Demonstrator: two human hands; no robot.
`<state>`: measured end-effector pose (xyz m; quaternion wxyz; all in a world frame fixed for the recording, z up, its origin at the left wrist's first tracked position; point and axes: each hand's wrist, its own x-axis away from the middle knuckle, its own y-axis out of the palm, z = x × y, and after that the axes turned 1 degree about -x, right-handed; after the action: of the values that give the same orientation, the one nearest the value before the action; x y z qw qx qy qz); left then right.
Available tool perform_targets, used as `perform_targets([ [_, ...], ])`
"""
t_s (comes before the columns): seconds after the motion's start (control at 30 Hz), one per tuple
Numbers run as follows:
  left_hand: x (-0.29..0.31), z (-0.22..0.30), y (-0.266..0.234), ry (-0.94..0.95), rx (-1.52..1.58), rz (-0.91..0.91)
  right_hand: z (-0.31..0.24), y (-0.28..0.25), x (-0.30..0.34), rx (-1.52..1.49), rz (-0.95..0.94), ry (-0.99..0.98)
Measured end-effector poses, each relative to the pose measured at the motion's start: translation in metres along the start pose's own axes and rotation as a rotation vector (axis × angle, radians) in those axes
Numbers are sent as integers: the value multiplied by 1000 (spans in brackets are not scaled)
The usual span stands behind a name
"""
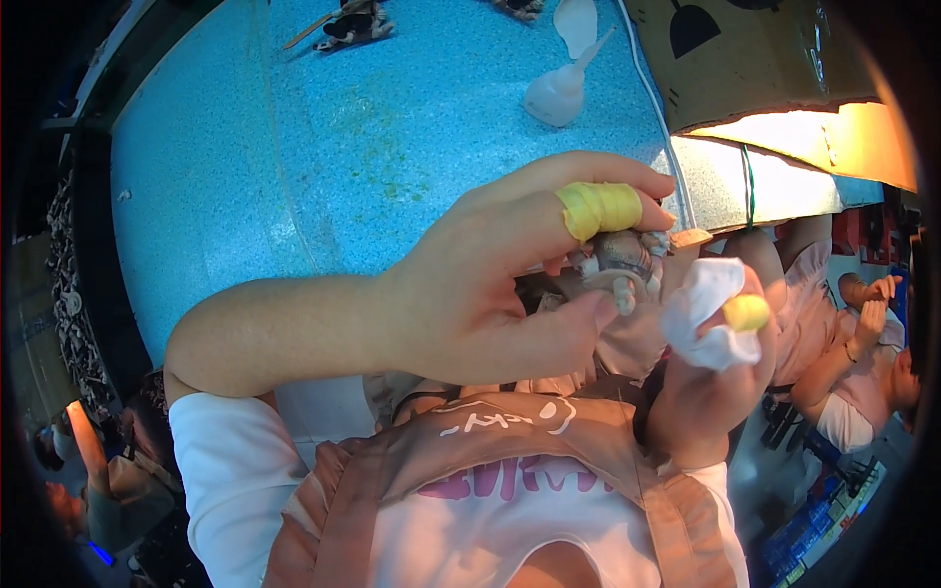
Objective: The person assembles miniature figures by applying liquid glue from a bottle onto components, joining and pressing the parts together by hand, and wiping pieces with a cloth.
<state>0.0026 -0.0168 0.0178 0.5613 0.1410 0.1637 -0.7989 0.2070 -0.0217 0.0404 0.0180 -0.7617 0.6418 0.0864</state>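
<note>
My left hand [480,260] is closed on a small figurine [624,257], brown and grey with short pale limbs, held between thumb and fingers above the table's near edge. Yellow tape [600,210] wraps one finger of that hand. Just to the right, my right hand [720,387] is closed on a crumpled white cloth [708,299] and is somewhat blurred. A yellow band [747,313] shows on one of its fingers. The cloth is close to the figurine; a narrow gap seems to part them. The figurine's underside is hidden by my left hand.
On the blue speckled table [225,167] lies a translucent squeeze bottle [559,96] with a pointed nozzle, beside a white spoon-like piece [576,24]. Dark figurines [355,27] lie at the far edge. A white cable [647,78] runs beside cardboard [774,69]. Other people [863,363] sit nearby.
</note>
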Motion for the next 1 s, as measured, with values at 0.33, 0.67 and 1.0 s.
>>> perform_targets([
  [0.33,-2,0,2,136,-290,-22,7,-7,-7,129,-94,-30],
  [0.67,0,0,6,85,-440,-8,4,14,-11,110,-287,-106],
  [1.0,-3,2,-2,145,-360,-78,19,-1,-22,8,4,-78],
])
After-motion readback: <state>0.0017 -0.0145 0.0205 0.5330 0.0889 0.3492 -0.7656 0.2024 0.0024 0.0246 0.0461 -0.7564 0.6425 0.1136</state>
